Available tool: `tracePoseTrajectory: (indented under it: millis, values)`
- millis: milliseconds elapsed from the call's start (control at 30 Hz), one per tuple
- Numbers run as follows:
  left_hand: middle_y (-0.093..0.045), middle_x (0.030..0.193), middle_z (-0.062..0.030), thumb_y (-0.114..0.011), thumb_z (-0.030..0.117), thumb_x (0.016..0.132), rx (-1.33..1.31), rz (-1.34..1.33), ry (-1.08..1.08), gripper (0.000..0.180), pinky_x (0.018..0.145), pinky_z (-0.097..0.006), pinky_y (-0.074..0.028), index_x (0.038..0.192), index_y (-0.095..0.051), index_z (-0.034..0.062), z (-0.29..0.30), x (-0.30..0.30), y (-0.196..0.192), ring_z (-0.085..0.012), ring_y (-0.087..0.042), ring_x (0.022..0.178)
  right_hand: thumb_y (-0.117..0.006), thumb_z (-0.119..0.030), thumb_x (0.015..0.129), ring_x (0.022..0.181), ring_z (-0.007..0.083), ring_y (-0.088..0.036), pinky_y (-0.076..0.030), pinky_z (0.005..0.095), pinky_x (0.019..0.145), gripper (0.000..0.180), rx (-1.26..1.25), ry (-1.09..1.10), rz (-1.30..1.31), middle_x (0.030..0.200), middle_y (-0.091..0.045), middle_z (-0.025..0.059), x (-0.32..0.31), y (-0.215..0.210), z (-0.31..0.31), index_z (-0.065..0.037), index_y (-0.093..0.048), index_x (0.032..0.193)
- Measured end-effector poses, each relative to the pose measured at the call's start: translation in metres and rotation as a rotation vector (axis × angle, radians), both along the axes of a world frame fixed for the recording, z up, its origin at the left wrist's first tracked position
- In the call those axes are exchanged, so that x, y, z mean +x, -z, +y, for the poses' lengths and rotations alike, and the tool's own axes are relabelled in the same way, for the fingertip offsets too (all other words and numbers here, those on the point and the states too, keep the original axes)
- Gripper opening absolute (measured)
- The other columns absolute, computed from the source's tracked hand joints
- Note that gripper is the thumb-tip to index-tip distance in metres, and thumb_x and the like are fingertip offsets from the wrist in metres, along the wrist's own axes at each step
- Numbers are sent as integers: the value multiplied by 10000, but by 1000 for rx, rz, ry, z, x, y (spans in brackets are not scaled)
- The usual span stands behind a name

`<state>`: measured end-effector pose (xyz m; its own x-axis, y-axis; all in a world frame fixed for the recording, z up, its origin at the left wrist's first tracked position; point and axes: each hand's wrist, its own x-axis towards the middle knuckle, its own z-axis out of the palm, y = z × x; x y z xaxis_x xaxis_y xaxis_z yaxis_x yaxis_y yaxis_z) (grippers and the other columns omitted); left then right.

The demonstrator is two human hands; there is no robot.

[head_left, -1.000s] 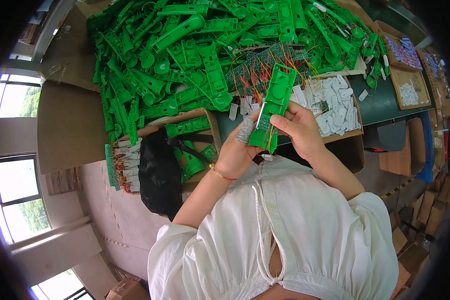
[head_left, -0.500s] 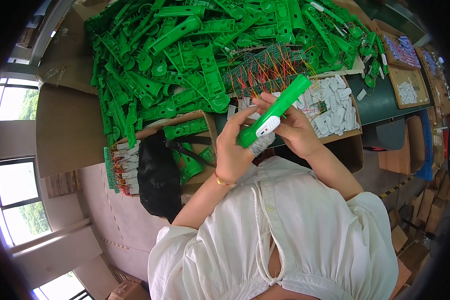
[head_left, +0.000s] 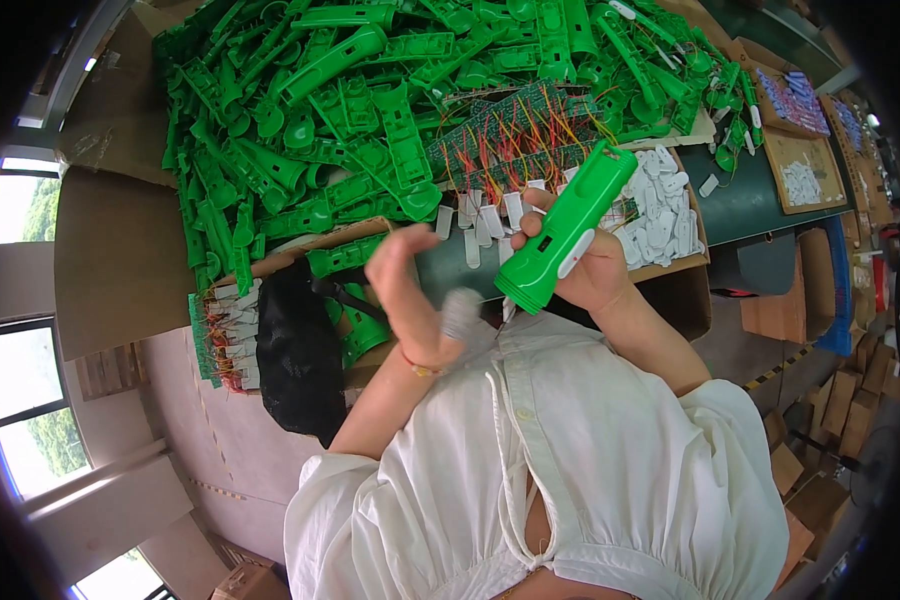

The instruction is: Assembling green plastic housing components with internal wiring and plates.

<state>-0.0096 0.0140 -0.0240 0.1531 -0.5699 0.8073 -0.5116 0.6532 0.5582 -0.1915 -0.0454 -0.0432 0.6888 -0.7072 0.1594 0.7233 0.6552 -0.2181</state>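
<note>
Green casing held in right hand; left hand spread.
Right hand (head_left: 598, 272) grips green casing (head_left: 573, 218) above front edge of bench (head_left: 770, 200), tilted, wide end toward shirt (head_left: 610, 430). Left hand (head_left: 408, 300) wide, slightly blurred, apart from casing; wrap (head_left: 461, 314) on thumb. Wired circuit boards (head_left: 520, 130) and white pieces (head_left: 658, 215) lie beyond.

No text, label, brand, number or sign can be read on anything in view, on the worktop (head_left: 760, 195), at its edges or beyond.
</note>
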Motion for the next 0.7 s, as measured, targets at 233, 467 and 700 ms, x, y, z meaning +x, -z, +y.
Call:
tracePoseTrajectory:
  millis: [233,467,700]
  values:
    - [-394,1266,-173,-713,205,721,553,-394,-473,636,927,-442,-334,1257,-410,49,-50,69,12,-338,-394,1138,-503,-211,791,856,276,-563,-455,366,786,538,-58,44,-100,894,-599,137,-29,9,-2,45,-428,1258]
    - [-317,1360,-151,-640,449,733,939,-689,-582,677,968,-538,-251,1262,-452,71,-101,83,40,-340,-334,1229,-469,-384,779,682,233,-531,-405,330,684,578,-104,138,-3,732,-594,114,-61,16,15,48,-519,1159]
    - [-324,1345,-141,-658,411,713,883,-619,-618,605,965,-520,-252,1224,-507,123,-107,78,51,-345,-376,1199,-455,-394,812,675,206,-495,-386,323,675,504,-16,190,60,702,-556,72,-92,21,28,-7,-554,1119]
